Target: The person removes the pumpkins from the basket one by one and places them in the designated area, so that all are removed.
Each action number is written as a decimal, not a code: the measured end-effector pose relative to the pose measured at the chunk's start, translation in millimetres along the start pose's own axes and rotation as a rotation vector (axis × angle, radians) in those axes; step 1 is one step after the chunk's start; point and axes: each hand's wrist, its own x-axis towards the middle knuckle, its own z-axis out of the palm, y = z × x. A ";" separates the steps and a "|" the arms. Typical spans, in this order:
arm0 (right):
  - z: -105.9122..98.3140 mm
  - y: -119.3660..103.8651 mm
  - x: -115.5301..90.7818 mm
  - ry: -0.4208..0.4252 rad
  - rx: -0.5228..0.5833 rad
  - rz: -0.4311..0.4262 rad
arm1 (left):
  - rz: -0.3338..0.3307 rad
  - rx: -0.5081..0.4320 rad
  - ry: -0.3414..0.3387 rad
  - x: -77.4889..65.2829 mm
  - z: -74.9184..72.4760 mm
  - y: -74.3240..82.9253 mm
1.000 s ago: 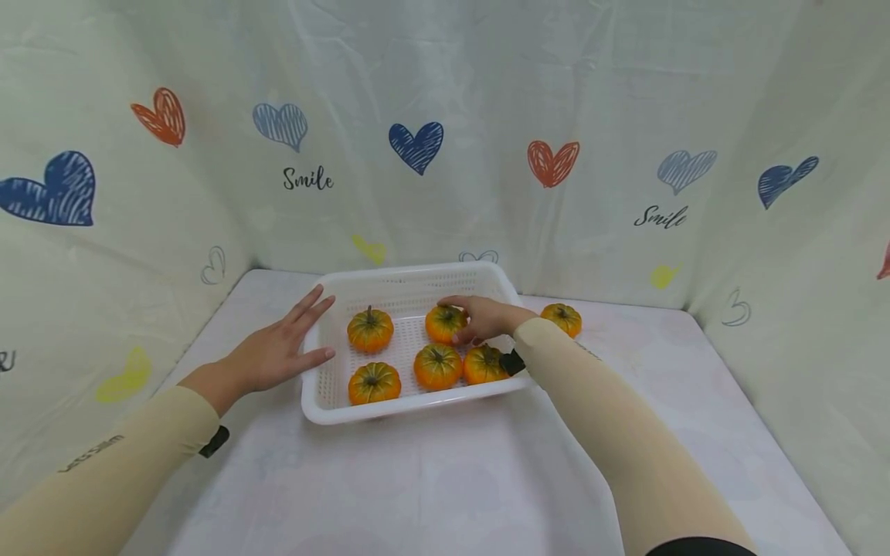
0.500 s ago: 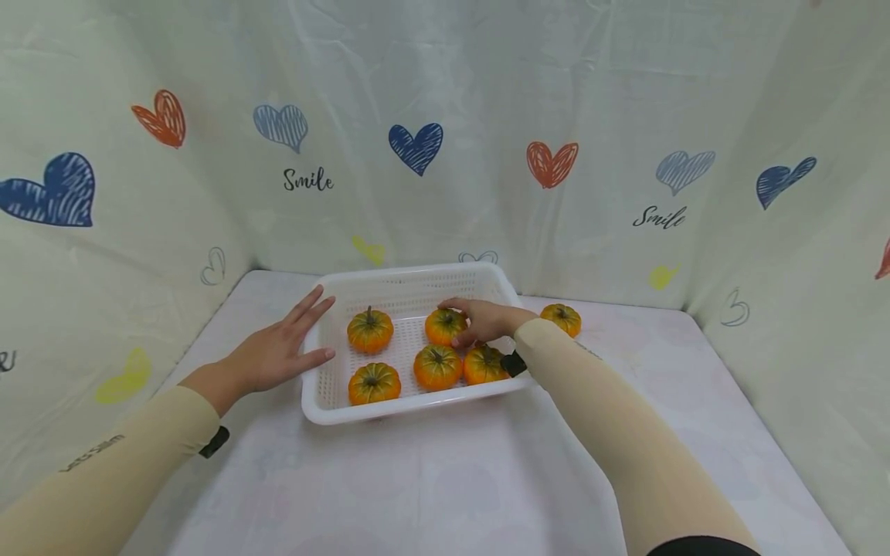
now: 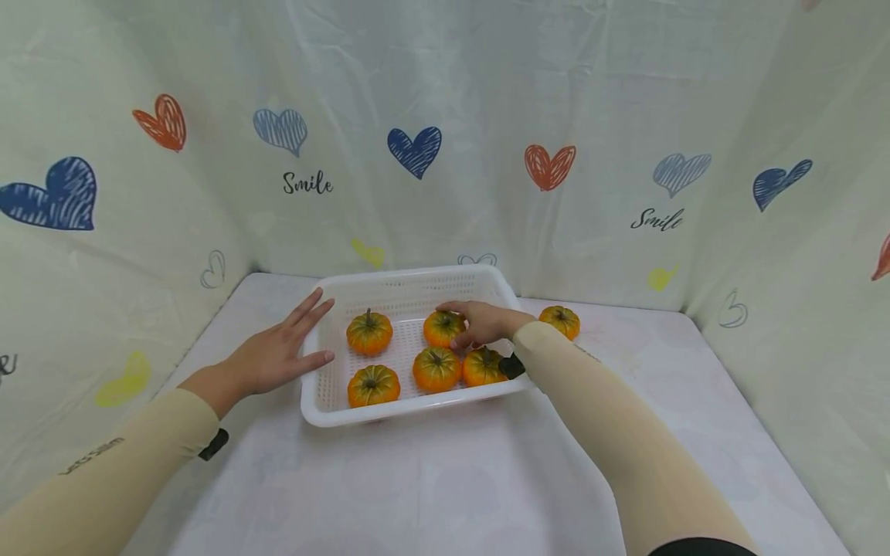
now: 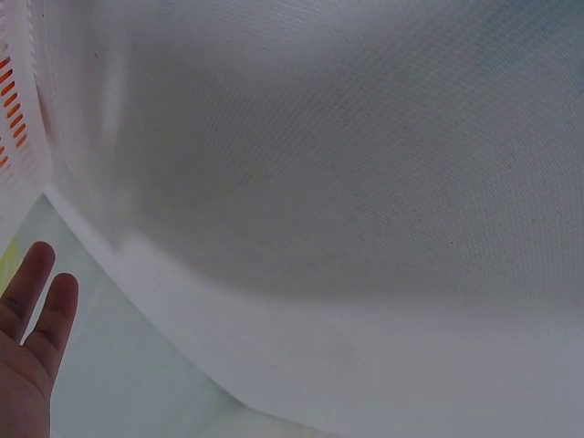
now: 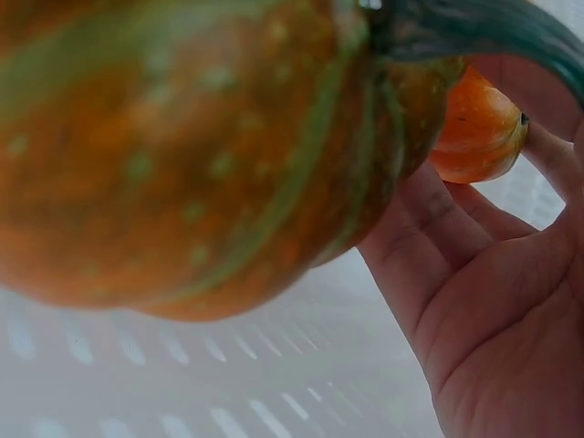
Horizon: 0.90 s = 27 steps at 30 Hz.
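Note:
A white plastic basket stands on the table with several small orange-and-green pumpkins in it. At its left end, my left hand has its fingers spread and straight at the rim; whether it touches is hard to tell. My right hand reaches over the right side and holds the back-right pumpkin between thumb and fingers. Below my right wrist sits the front-right pumpkin, partly covered by the wrist strap. In the right wrist view a pumpkin looms close, and the held one shows behind it.
Outside the basket, another pumpkin lies on the table to the right, partly behind my right forearm. Inside are also a back-left pumpkin, a front-left one and a front-middle one. A heart-printed curtain surrounds the white table.
The head view has tilted slightly, so the scene sits a little lower. Both hands and the pumpkins stay where they were.

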 end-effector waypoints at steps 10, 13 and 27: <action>0.8 2.3 -1.3 -0.005 -0.027 -0.009 | -0.007 -0.005 -0.008 -0.8 2.2 1.2; -0.5 2.0 -2.3 0.006 -0.038 -0.022 | -0.010 -0.001 -0.009 -1.0 2.7 1.0; -9.8 -2.3 -6.3 0.071 -0.072 -0.087 | -0.011 0.008 0.006 0.1 1.3 -0.5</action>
